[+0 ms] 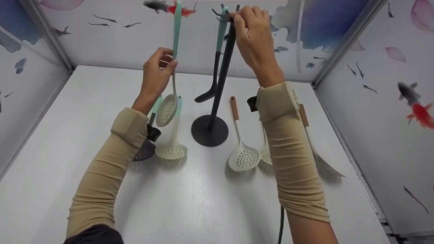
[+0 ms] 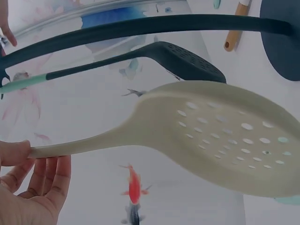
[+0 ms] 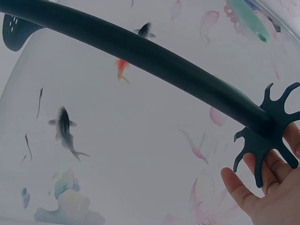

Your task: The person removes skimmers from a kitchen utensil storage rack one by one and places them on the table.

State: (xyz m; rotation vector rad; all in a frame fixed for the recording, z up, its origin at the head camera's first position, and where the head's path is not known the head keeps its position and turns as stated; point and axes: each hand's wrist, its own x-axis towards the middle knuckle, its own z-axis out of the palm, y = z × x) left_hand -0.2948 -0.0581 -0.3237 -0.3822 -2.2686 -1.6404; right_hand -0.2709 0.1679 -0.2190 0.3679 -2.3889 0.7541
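My left hand pinches a beige slotted spoon low on its mint handle, with the perforated bowl hanging down and the handle upright. It is held to the left of a black utensil stand, which leans a little on its round base. At the stand's top, my right hand grips the hook rack, its fingers among the hooks. From one hook hangs a black slotted turner with a mint handle, beside the pole. In the left wrist view the spoon's bowl lies apart from the turner.
Left of the base lie a pale skimmer and a dark skimmer, partly behind my left arm. On the right are a wooden-handled slotted spoon, a half-hidden perforated utensil and a white turner. Printed walls enclose the table.
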